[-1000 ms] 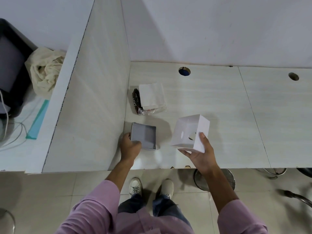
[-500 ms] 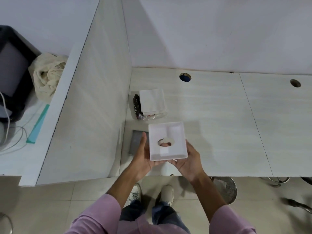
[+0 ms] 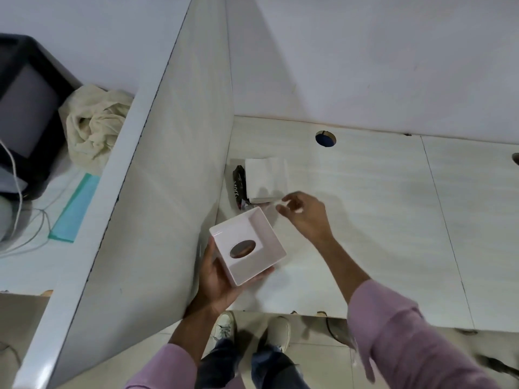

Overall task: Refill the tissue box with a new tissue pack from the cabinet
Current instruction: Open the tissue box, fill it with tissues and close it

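Observation:
My left hand (image 3: 214, 279) holds the white tissue box shell (image 3: 247, 245) upside down above the desk's front left corner. Its hollow inside faces me, with the oval slot in the bottom. The tissue pack (image 3: 265, 179), a white stack in clear wrap with a dark printed end, lies on the desk by the partition. My right hand (image 3: 304, 214) hovers just right of the pack's near corner, fingers apart and holding nothing. The grey base panel seen earlier is hidden behind the shell.
A white partition (image 3: 157, 192) walls the desk (image 3: 365, 220) on the left. Round cable holes (image 3: 325, 138) sit at the desk's back. Beyond the partition are a crumpled cream cloth (image 3: 92, 130), a black bin (image 3: 25, 108) and a teal strip (image 3: 74, 209).
My right hand let go of the shell and reached forward toward the tissue pack. My left hand now carries the shell alone, tilted and shifted left.

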`<control>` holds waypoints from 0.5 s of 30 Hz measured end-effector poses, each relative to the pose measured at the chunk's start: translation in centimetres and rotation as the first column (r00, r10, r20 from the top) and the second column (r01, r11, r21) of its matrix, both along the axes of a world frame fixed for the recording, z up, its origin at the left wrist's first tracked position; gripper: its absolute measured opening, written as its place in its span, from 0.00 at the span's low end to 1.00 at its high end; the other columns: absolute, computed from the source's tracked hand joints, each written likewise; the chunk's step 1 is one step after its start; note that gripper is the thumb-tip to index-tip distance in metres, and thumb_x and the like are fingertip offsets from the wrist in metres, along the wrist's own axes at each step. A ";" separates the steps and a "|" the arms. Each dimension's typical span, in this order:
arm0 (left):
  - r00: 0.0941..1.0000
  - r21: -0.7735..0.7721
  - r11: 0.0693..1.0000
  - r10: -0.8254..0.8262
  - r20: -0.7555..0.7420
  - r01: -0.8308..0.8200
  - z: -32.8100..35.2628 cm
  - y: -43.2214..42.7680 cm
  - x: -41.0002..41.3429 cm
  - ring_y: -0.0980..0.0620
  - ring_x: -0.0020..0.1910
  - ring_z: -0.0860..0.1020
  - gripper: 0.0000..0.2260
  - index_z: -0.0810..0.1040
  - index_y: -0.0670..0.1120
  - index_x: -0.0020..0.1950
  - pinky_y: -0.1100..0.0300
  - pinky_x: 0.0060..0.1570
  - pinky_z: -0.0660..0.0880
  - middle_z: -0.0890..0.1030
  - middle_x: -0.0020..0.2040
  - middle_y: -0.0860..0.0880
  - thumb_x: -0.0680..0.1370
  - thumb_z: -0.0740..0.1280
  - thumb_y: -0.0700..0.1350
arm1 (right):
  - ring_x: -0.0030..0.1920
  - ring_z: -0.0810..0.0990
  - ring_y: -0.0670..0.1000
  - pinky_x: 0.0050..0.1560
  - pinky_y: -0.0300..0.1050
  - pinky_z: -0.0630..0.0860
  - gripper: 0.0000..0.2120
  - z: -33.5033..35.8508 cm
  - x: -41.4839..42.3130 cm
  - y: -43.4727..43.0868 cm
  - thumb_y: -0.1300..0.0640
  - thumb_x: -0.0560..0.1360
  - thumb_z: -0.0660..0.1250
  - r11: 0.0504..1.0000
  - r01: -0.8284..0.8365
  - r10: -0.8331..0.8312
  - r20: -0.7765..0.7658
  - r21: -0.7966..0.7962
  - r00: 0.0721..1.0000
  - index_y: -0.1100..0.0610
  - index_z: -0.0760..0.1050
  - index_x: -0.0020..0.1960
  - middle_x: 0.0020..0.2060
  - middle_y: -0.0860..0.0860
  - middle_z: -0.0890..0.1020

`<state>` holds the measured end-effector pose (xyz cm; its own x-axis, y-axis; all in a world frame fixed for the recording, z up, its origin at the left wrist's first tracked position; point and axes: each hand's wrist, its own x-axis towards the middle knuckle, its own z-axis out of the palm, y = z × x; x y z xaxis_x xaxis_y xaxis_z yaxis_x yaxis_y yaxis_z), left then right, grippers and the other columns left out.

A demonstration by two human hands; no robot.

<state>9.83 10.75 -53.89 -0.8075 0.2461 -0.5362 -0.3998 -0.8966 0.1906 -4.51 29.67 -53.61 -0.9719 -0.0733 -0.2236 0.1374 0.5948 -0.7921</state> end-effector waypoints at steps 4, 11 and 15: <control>0.999 0.027 1.000 0.015 0.034 -0.016 -0.1 -0.2 -0.3 0.23 0.76 0.63 0.42 0.75 0.45 0.74 0.19 0.70 0.55 0.72 0.75 0.34 0.64 0.81 0.62 | 0.58 0.82 0.55 0.60 0.50 0.78 0.13 -0.2 -7.0 -1.7 0.55 0.77 0.73 0.910 -0.271 0.333 -0.162 0.315 0.929 0.56 0.82 0.61 0.58 0.55 0.83; 1.000 -0.003 1.000 0.008 0.004 -0.008 -0.3 0.0 -0.7 0.24 0.75 0.66 0.39 0.77 0.42 0.69 0.21 0.72 0.55 0.78 0.70 0.34 0.65 0.80 0.63 | 0.75 0.69 0.59 0.75 0.56 0.66 0.49 -1.2 -15.7 -5.2 0.39 0.67 0.80 0.432 -0.611 0.600 0.295 0.663 0.744 0.57 0.63 0.79 0.75 0.56 0.70; 1.000 -0.060 0.998 0.007 0.011 -0.006 -0.4 0.1 -0.9 0.21 0.75 0.63 0.42 0.76 0.42 0.70 0.19 0.70 0.57 0.83 0.62 0.36 0.64 0.80 0.64 | 0.68 0.75 0.57 0.67 0.57 0.75 0.47 -2.1 -17.5 -6.2 0.35 0.61 0.82 0.378 -0.683 0.594 0.402 0.625 0.697 0.55 0.70 0.72 0.65 0.53 0.76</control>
<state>8.90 10.81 -54.32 -0.8029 0.2081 -0.5586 -0.3964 -0.8862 0.2397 -22.02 23.48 -55.74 -0.6766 -0.4457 -0.5861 -0.4837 0.8692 -0.1026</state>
